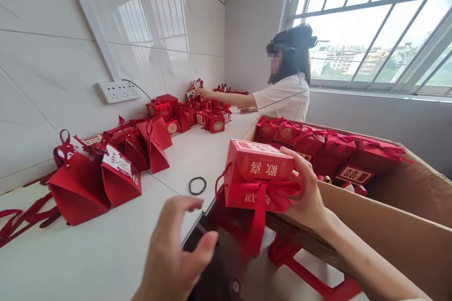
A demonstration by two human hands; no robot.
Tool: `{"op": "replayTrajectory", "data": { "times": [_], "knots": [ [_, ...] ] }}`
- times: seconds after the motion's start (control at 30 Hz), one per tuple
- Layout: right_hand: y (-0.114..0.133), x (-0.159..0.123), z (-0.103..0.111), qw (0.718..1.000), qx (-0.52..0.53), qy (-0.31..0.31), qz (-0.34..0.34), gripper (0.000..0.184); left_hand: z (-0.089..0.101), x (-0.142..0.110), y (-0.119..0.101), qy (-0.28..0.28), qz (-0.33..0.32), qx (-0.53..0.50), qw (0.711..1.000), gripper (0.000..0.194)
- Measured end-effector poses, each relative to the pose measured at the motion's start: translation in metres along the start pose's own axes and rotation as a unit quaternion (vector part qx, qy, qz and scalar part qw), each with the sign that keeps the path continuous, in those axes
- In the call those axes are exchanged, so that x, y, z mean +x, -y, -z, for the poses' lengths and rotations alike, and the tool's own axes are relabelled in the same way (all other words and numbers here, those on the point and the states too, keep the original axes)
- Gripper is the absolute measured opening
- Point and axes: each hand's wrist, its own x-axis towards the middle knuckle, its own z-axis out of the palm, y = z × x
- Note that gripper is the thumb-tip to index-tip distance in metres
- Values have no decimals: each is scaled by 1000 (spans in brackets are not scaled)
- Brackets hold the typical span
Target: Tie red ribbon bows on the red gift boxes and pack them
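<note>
A red gift box with gold lettering and a red ribbon bow is gripped by my right hand, its fingers round the right side. The box is held in the air beside the table edge, close to the cardboard carton. A twisted cord handle shows on its left side. My left hand hovers apart from the box, at lower centre, with thumb and fingers spread and nothing between them. Beyond it, a black hair tie lies on the white table.
Red triangular gift bags stand on the table at left, and more red boxes sit farther back. Several ribboned boxes fill part of the cardboard carton at right. A co-worker reaches toward the far boxes. A red stool stands below.
</note>
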Motion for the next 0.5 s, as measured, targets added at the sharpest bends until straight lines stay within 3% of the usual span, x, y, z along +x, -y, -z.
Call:
{"op": "replayTrajectory", "data": {
  "times": [0.07, 0.17, 0.23, 0.37, 0.5],
  "knots": [
    [3, 0, -2, 1000, -6, -1, 1, 100, -24, 11, -26, -5, 33, -63, 997, 39],
    [3, -4, 3, 1000, -25, 1, -15, 100, -54, 26, -50, -62, 66, -125, 988, 14],
    [2, -9, 8, 999, -38, -2, -33, 99, -62, 28, -57, -96, 15, -124, 988, 3],
    [-4, -16, 11, 998, -32, -9, -54, 96, -66, 17, -65, -89, -180, -48, 978, 13],
    [-6, -21, 7, 998, -21, -5, -67, 93, -72, 8, -73, -71, -221, -6, 973, 21]
  ]
}}
